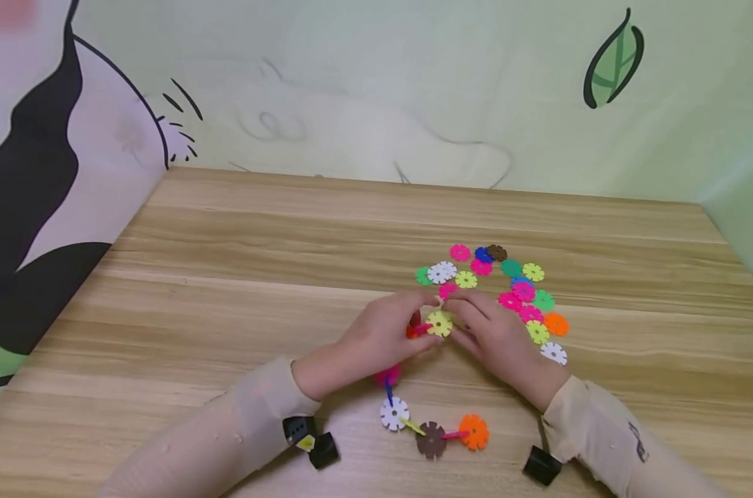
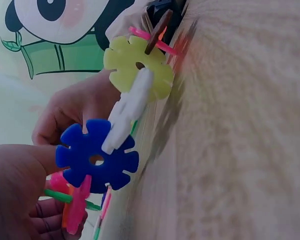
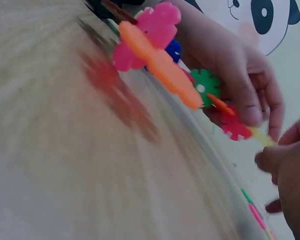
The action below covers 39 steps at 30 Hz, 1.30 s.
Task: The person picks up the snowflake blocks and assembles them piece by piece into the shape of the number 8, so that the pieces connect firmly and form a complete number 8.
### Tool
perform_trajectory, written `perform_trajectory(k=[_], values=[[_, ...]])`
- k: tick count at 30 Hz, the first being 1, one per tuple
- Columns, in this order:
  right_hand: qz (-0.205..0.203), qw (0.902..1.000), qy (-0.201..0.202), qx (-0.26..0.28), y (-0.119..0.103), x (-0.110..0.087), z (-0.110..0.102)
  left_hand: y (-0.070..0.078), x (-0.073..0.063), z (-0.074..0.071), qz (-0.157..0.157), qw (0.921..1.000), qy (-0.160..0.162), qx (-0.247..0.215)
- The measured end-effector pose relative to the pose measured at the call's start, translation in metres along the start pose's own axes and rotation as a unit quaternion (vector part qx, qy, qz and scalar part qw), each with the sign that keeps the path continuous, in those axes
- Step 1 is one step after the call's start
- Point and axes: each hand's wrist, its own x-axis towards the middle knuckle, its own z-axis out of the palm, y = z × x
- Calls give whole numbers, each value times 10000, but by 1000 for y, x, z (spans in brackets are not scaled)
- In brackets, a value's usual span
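Several slotted plastic discs join edge to edge in a chain, with a white disc (image 1: 394,413), a brown disc (image 1: 431,440) and an orange disc (image 1: 474,433) lying toward the near side. My left hand (image 1: 376,335) grips the chain's upper end around its red and pink discs. There a yellow disc (image 1: 440,324) faces up between both hands. My right hand (image 1: 497,339) pinches this disc's right edge; in the right wrist view its fingertips meet the yellow disc (image 3: 261,137) beside a red disc (image 3: 235,126). In the left wrist view a blue disc (image 2: 90,155) hangs by the left thumb.
Loose discs in several colours spread beyond and right of the hands, among them a pink disc (image 1: 460,252), an orange disc (image 1: 556,324) and a white disc (image 1: 553,353). The wooden table (image 1: 196,277) meets a painted wall (image 1: 364,104) at the back.
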Motion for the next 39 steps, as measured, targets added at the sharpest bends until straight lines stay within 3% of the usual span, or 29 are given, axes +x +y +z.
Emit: perform_trajectory(k=[3,7,12,17,20,28,35,39], values=[[699,9969,-209,-281,5,3,-3,-1,1,0,-92,9998,-83,175],[1674,9836,-547,-399,18,6,-8,-3,2,1,-156,9990,-194,370],[2239,9691,-1005,-251,34,9,-11,-5,1,0,-125,9982,-229,535],[2339,9576,-1673,-182,42,14,-7,-8,1,1,-147,9968,-222,756],[2271,9563,-1828,-226,41,20,-5,-9,1,2,-187,9961,-257,826],[1712,9712,-1658,-36,38,37,15,-12,0,2,-96,9957,-161,912],[1552,9770,-1393,-434,36,39,20,-11,1,1,-122,9954,-155,938],[1705,9752,-1288,-574,35,39,16,-10,1,1,-251,9950,-224,942]])
